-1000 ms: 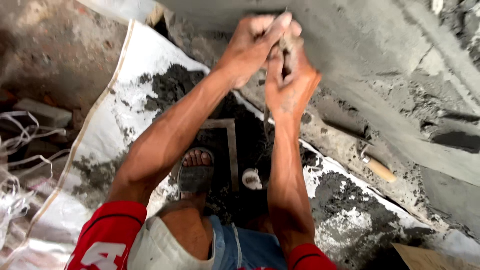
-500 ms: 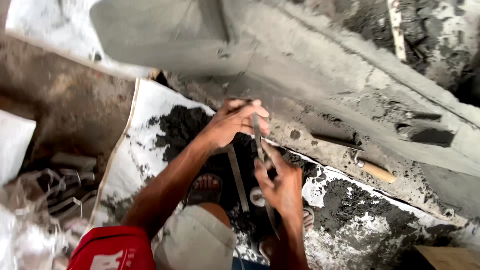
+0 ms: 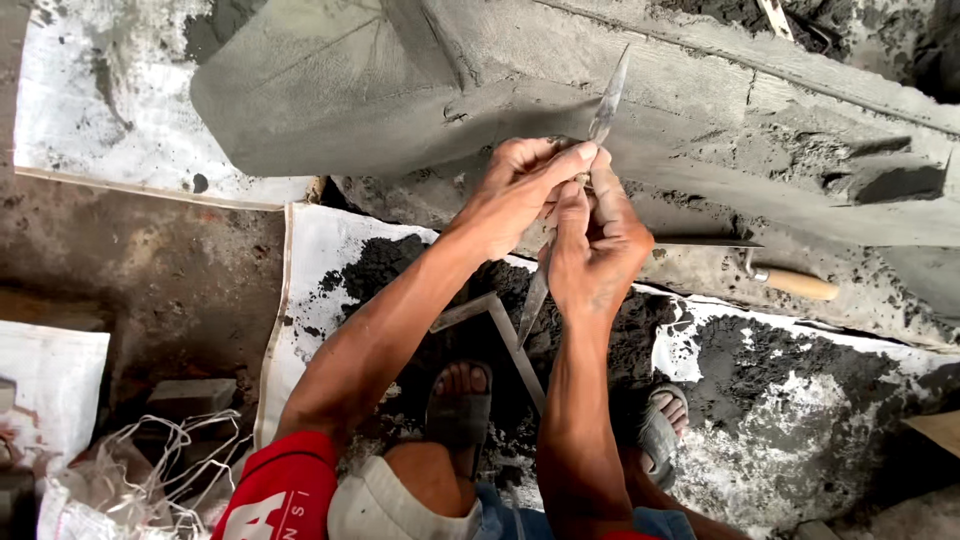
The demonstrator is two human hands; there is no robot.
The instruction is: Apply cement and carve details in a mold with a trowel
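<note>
Both hands meet in the middle of the scene, in front of the grey cement moulding [image 3: 330, 90]. The left hand [image 3: 515, 195] and the right hand [image 3: 595, 250] are closed together on a thin metal sculpting tool [image 3: 607, 100], its blade pointing far. A wooden-handled trowel [image 3: 795, 283] lies to the right, on the mortar.

Soft daylight, mostly sharp, wide-angle edge distortion.

Bare brown dirt floor [image 3: 170, 280] lies at left under daylight. White woven sheeting [image 3: 790, 400] covers the ground, smeared with dark wet mortar [image 3: 740, 345].
</note>
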